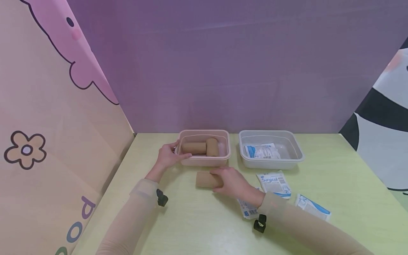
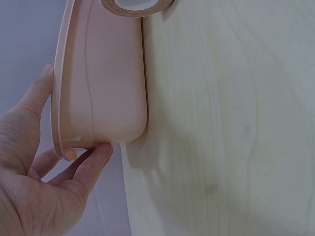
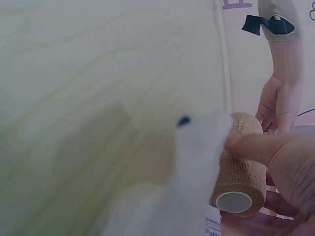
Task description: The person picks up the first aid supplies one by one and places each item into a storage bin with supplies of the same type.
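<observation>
My left hand (image 1: 169, 156) grips the left end of a pink plastic box (image 1: 204, 162), thumb over the front rim and fingers at the end wall. Inside the box are two tan cohesive bandage rolls, one lying sideways (image 1: 193, 148) and the other (image 1: 211, 147) turned lengthwise. In front of the box, my right hand (image 1: 232, 182) holds a third tan bandage roll (image 1: 206, 180) by its right end, close over the table. Its woven wrap (image 3: 241, 169) and white core show in the right wrist view, with the thumb across it.
Right of the pink box stands a white plastic box (image 1: 271, 163) holding a blue-and-white packet (image 1: 262, 151). On the table lie a packet marked Surgical (image 1: 275, 183), another (image 1: 248, 209) partly under my right wrist, and one farther right (image 1: 312, 206). A purple backdrop (image 1: 223, 71) rises behind.
</observation>
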